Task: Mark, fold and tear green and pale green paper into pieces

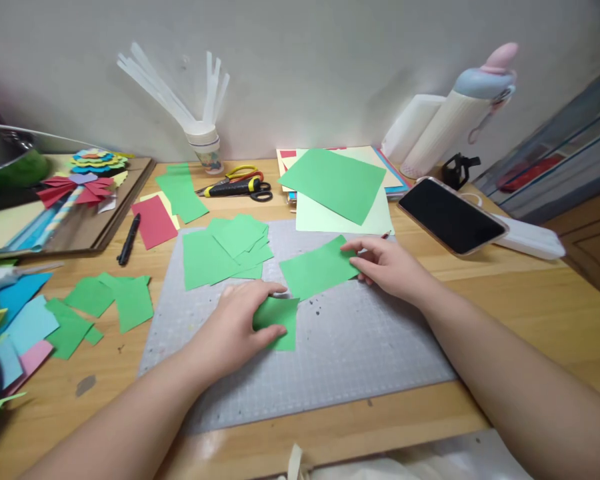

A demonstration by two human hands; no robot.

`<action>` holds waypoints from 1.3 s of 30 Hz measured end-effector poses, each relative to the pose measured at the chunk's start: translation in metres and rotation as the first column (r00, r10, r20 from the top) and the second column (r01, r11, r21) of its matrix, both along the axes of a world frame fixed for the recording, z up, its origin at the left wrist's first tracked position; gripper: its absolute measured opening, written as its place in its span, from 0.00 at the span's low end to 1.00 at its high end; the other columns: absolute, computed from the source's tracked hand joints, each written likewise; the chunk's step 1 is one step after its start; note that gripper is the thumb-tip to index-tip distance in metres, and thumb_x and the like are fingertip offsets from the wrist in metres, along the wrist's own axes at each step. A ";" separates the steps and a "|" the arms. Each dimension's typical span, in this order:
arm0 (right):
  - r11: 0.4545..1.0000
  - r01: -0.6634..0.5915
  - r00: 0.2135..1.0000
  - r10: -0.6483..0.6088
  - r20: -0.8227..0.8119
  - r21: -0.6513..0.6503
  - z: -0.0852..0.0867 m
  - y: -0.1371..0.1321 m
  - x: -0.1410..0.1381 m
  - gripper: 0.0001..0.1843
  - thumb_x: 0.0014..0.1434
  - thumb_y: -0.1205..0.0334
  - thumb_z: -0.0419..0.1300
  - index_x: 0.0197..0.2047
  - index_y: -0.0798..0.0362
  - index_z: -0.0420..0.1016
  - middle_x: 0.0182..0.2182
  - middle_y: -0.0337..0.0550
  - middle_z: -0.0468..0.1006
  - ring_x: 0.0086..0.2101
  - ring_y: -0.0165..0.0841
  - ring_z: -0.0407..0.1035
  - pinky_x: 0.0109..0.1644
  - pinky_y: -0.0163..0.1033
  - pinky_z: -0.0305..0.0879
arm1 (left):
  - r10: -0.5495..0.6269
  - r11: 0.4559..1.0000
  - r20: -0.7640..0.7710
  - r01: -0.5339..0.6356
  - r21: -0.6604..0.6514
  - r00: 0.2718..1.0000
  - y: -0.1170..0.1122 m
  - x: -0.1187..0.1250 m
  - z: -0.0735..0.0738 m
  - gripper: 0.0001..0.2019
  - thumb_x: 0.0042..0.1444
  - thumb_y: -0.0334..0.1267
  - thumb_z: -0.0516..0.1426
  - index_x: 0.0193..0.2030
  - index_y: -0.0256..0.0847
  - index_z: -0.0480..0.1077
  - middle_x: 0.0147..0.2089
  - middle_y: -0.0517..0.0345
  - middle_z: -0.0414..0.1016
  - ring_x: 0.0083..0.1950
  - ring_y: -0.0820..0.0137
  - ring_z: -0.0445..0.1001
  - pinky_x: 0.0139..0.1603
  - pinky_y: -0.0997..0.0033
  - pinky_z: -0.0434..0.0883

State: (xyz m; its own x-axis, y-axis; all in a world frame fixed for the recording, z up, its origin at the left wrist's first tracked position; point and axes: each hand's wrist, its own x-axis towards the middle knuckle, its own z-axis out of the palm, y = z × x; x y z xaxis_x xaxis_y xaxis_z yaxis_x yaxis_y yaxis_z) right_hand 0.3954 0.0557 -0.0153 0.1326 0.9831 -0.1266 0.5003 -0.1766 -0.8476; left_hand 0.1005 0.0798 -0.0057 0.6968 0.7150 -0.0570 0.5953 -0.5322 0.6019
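Observation:
My left hand [237, 327] rests on the grey cutting mat [330, 360] and grips a small green paper piece [280, 321] between thumb and fingers. My right hand [387, 265] pinches the right edge of a larger green paper square [316, 268] that lies flat on the mat. A pile of cut green squares [227, 250] sits at the mat's far left corner.
Scissors [240, 185], a cup of white strips [206, 148] and a stack of coloured sheets [337, 183] lie at the back. A phone [450, 215] and a bottle [460, 110] stand right. Paper scraps [95, 307], a pen [129, 240] and paper flowers [80, 180] lie left.

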 end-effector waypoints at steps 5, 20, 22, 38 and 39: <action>0.999 -0.030 1.000 0.030 -0.002 -0.024 0.002 0.004 0.000 0.14 0.54 0.68 0.58 0.44 0.53 0.78 0.26 0.39 0.75 0.22 0.28 0.68 0.22 0.32 0.64 | -0.021 1.000 -0.017 0.021 0.016 1.000 0.002 0.001 0.001 0.22 0.55 0.42 0.61 0.56 0.51 0.65 0.57 0.58 0.72 0.58 0.59 0.67 0.59 0.53 0.61; 0.994 0.107 0.953 -0.104 -0.283 -0.002 -0.002 0.002 -0.001 0.18 0.53 0.59 0.63 0.47 0.55 0.80 0.20 0.38 0.74 0.20 0.28 0.68 0.26 0.36 0.68 | -0.016 1.000 -0.005 0.016 0.021 1.000 -0.001 -0.002 0.001 0.22 0.55 0.38 0.59 0.56 0.51 0.64 0.57 0.56 0.72 0.58 0.59 0.67 0.58 0.51 0.61; 0.990 0.144 0.938 -0.133 -0.319 0.010 -0.002 0.001 -0.002 0.20 0.54 0.58 0.62 0.49 0.55 0.79 0.22 0.38 0.75 0.22 0.28 0.70 0.29 0.36 0.70 | -0.018 1.000 -0.004 0.018 0.017 1.000 -0.002 -0.001 0.002 0.21 0.55 0.37 0.59 0.56 0.52 0.64 0.56 0.57 0.72 0.57 0.59 0.67 0.57 0.52 0.61; 0.890 0.455 0.688 -0.375 -0.621 -0.032 -0.006 -0.001 -0.004 0.19 0.46 0.62 0.71 0.44 0.48 0.81 0.38 0.40 0.80 0.28 0.28 0.75 0.40 0.39 0.77 | 0.015 1.000 0.021 -0.016 0.005 1.000 -0.006 -0.004 0.000 0.21 0.56 0.36 0.58 0.57 0.52 0.62 0.54 0.57 0.72 0.57 0.59 0.67 0.58 0.50 0.61; 0.882 0.471 0.670 -0.371 -0.643 -0.018 -0.007 0.000 -0.003 0.20 0.46 0.62 0.71 0.45 0.47 0.81 0.38 0.40 0.80 0.30 0.29 0.75 0.42 0.39 0.77 | 0.018 1.000 0.035 -0.018 0.012 0.999 -0.006 -0.005 0.000 0.22 0.56 0.36 0.59 0.57 0.51 0.62 0.55 0.56 0.72 0.57 0.59 0.67 0.58 0.51 0.62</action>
